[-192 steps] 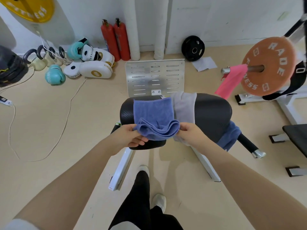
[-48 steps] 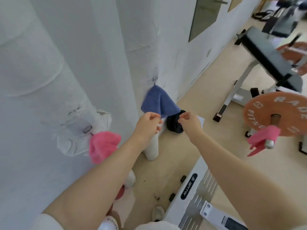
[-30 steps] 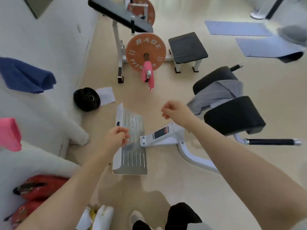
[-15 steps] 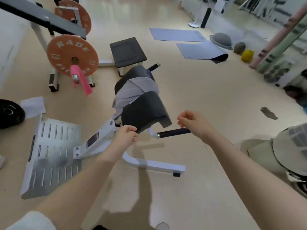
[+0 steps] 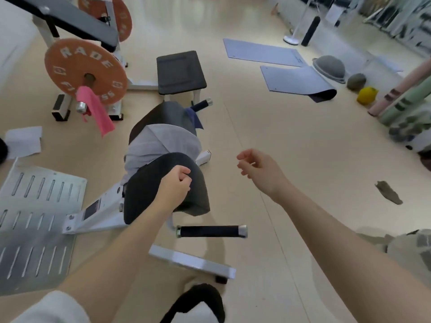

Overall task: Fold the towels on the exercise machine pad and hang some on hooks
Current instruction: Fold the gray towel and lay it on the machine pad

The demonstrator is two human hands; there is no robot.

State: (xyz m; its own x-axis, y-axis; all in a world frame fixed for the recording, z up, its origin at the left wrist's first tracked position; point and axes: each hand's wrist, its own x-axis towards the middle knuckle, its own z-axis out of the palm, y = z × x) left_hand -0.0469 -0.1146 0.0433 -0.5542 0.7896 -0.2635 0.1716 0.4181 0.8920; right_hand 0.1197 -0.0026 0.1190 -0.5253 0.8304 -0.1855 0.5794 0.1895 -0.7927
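A grey towel [image 5: 161, 143] lies draped across the gap between the two black pads [image 5: 196, 197] of the exercise machine. A dark blue towel [image 5: 194, 117] peeks out behind the far pad. A pink towel [image 5: 95, 110] hangs from the barbell end by the orange weight plate [image 5: 86, 71]. My left hand [image 5: 173, 185] hovers over the near pad with fingers curled, holding nothing. My right hand [image 5: 258, 169] is in the air to the right of the machine, fingers loosely curled, empty.
The machine's metal foot plate [image 5: 35, 220] lies at the left, its black handle [image 5: 210, 230] sticks out toward me. A small black bench [image 5: 180, 72] stands behind. Blue mats [image 5: 293, 80], a grey dome and balls lie at the far right.
I have turned away from the wall hooks, where the blue towel was left hanging, and come closer to the machine. Both hands are empty and have drifted over the near pad.
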